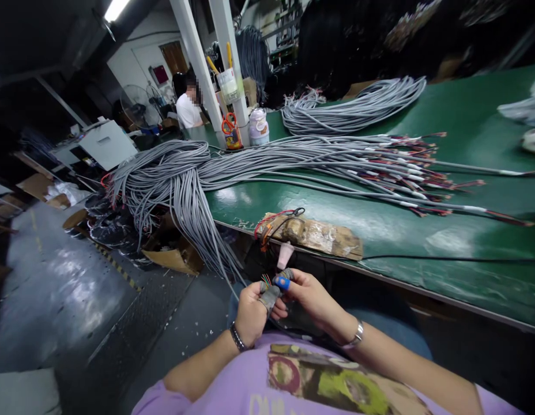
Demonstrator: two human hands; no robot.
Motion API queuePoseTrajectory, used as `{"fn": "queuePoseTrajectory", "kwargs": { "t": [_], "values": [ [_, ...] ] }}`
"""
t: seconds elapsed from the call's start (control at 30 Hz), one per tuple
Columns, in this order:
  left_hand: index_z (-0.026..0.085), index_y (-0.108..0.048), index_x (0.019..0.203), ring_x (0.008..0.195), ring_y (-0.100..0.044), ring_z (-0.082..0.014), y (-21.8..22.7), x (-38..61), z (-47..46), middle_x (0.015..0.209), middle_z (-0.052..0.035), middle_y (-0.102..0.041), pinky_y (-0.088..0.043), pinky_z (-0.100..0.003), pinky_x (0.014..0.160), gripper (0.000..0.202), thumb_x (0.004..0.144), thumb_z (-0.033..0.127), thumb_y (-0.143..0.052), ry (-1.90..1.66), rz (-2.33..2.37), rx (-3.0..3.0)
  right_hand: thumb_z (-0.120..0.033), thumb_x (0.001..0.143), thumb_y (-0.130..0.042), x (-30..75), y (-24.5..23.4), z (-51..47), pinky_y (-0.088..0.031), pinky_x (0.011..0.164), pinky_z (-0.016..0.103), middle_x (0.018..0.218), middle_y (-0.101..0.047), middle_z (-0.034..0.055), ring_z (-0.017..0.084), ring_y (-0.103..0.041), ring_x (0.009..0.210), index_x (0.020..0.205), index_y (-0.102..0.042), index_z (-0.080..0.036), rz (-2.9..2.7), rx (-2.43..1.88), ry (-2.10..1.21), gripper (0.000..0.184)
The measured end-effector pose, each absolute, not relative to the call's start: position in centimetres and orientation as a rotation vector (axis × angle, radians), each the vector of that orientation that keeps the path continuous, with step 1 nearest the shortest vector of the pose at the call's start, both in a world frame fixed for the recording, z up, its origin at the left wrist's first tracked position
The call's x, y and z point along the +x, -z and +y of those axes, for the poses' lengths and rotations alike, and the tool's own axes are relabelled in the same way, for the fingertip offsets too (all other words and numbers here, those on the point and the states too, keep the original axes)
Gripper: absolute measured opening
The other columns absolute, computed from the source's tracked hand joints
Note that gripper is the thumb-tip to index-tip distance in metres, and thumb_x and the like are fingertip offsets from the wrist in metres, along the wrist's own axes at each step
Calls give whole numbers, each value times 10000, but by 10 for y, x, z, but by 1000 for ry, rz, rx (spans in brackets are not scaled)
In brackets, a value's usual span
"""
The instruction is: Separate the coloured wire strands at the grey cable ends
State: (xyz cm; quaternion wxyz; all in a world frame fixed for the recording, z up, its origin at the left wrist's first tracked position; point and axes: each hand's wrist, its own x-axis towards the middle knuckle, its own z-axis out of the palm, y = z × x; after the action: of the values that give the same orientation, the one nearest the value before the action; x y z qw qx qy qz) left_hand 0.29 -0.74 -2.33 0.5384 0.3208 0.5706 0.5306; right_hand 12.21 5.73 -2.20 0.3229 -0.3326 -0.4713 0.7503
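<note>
Low in front of my body, at the green table's edge, my left hand (pixel 253 311) is closed around the end of a grey cable, its thumb wrapped in grey tape. Thin coloured wires (pixel 266 280) fan out above its fingertips. My right hand (pixel 308 293) meets it there, thumb and forefinger pinched together; blue tape covers one fingertip and grey tape another. What lies in that pinch is hidden. A pink tapered piece (pixel 285 255) stands just above the right fingers. Behind it lies a worn wooden board (pixel 332 237) with red and black leads.
A thick bundle of grey cables (pixel 259 158) crosses the green table (pixel 466 259) and hangs over its left edge. A coiled bundle (pixel 358 109) lies behind. Orange scissors (pixel 229 123) stand in a holder by a white post. Cardboard boxes (pixel 176 253) sit on the floor; a person (pixel 189 109) sits farther back.
</note>
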Motion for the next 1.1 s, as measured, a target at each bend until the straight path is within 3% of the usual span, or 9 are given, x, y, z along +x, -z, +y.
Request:
{"fn": "queuePoseTrajectory", "kwargs": {
  "t": [0.53,0.7,0.97,1.1],
  "values": [
    [152,-522,689,359,-530,-101,22,8,-8,490,4,-598,-358,-180,366,324,687,449,-654,-1406,1339,639,-540,669,-653,116,25,55,-323,486,258,493,-512,-37,91,-418,455,677,-519,-183,-1246,-872,-1901,382],
    [154,-515,692,360,-525,-91,21,7,-9,498,11,-592,-348,-173,365,332,691,458,-651,-1456,1365,641,-498,701,-648,115,15,51,-333,477,269,482,-518,-39,111,-470,432,676,-477,-194,-1202,-732,-2074,350],
    [160,-519,740,373,-537,-101,24,4,-6,509,20,-591,-366,-183,379,358,668,480,-664,-1499,1366,586,-463,598,-743,118,19,52,-348,478,267,506,-512,-41,100,-428,461,613,-490,-187,-1222,-843,-1951,375],
    [160,-516,738,376,-535,-96,25,4,-6,509,20,-591,-370,-182,388,343,680,467,-659,-1502,1352,577,-461,623,-727,120,22,53,-348,500,266,538,-531,-34,105,-440,489,643,-511,-187,-1255,-812,-1955,350]
  ]
}}
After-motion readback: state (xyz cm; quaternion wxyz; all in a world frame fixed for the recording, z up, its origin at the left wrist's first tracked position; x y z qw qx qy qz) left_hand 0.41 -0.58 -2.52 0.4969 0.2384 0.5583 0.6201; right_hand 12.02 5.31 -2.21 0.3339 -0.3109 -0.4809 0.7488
